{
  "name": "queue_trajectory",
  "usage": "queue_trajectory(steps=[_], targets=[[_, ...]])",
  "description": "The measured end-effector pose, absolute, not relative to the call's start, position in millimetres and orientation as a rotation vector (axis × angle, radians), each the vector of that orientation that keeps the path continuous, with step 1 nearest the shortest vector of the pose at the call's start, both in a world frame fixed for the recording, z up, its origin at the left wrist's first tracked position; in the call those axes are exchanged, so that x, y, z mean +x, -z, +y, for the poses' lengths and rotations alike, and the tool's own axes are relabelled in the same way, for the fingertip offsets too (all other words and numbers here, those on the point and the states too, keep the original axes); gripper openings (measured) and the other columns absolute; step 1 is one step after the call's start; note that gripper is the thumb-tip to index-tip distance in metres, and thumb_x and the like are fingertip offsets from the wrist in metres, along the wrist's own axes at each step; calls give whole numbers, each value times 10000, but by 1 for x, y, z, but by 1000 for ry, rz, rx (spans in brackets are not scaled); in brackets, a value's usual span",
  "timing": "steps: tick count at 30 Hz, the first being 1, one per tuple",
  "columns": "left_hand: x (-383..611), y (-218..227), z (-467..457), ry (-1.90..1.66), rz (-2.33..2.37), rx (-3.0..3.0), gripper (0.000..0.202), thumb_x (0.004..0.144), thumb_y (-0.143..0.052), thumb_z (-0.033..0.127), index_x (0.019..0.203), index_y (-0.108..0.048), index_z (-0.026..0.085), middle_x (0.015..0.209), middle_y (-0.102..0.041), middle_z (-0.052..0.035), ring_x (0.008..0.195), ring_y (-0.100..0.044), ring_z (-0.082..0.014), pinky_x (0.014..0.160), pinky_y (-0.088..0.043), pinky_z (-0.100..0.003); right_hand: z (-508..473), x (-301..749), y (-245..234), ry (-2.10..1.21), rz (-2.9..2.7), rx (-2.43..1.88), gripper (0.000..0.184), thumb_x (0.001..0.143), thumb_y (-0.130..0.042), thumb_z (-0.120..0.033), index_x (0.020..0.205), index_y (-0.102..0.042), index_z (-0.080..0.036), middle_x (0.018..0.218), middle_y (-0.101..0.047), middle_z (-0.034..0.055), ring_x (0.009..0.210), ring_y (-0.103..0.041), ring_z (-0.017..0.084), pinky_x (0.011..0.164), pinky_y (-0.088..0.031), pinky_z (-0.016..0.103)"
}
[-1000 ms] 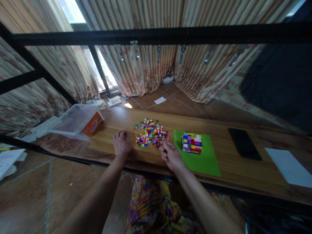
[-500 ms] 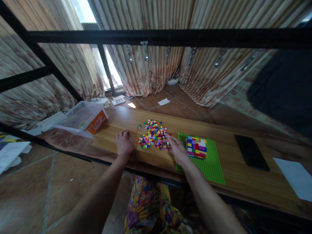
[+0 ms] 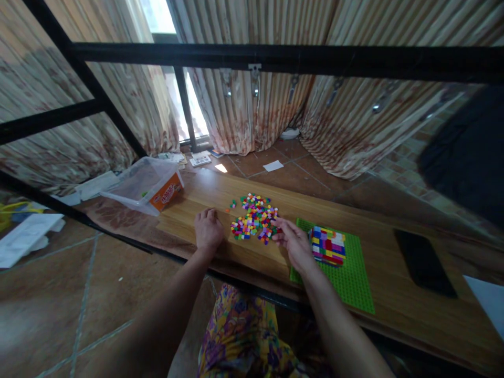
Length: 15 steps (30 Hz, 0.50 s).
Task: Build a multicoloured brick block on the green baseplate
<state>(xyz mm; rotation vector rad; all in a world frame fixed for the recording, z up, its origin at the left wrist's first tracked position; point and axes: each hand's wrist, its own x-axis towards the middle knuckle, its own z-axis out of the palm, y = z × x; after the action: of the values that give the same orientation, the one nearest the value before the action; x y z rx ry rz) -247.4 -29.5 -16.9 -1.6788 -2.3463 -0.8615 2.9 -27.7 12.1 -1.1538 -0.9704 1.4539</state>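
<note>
A loose pile of small colourful toy bricks (image 3: 255, 216) lies on the wooden table (image 3: 240, 262). At the pile's right edge is my right hand (image 3: 295, 244), its thumb and forefinger reaching in among the bricks with a gap between them; I make out no brick held. My left hand (image 3: 208, 229) rests on the wood left of the pile, fingers curled in, nothing visible in them. Right of my right hand, a multicoloured block of stacked bricks (image 3: 328, 245) sits on a green studded baseplate (image 3: 358, 283). My right wrist partly covers the plate's left side.
A clear plastic box (image 3: 137, 181) with an orange label stands at the table's left end. On the right lie a black phone-like slab (image 3: 425, 262) and a white paper (image 3: 488, 299). A black metal bar (image 3: 275, 54) crosses above the table, before striped curtains (image 3: 252, 115).
The view has shifted, so everything appears a little further right. Both hands keep nearly the same places beside the pile; the stacked block looks unchanged.
</note>
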Motion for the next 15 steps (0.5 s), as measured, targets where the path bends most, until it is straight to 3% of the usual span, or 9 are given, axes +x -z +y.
queue_trajectory(steps=[4, 8, 15], targets=[[-248, 17, -30, 874, -2354, -1680, 311, 837, -449, 138, 1066, -659, 155, 1100, -641, -133, 1051, -536, -289, 964, -415, -434, -33, -2, -11, -1117, -1294, -1297, 260, 773, -632, -428, 912, -714, -225, 843, -710, 34, 663, -596, 164, 616, -476, 298], [-248, 17, -30, 879, -2344, -1684, 299, 841, -438, 138, 1038, -662, 161, 1091, -646, -126, 1040, -541, -282, 956, -419, -421, -33, -21, -14, -784, -1844, -1290, 193, 839, -564, -273, 949, -721, -248, 961, -679, 49, 848, -602, 200, 795, -460, 347], [-251, 19, -29, 880, -2307, -1694, 307, 848, -421, 152, 1037, -663, 145, 1086, -647, -142, 1038, -552, -288, 962, -418, -429, -25, -46, -15, -407, -2319, -1383, 179, 881, -547, -210, 932, -718, -234, 966, -647, 78, 960, -552, 238, 845, -414, 351]])
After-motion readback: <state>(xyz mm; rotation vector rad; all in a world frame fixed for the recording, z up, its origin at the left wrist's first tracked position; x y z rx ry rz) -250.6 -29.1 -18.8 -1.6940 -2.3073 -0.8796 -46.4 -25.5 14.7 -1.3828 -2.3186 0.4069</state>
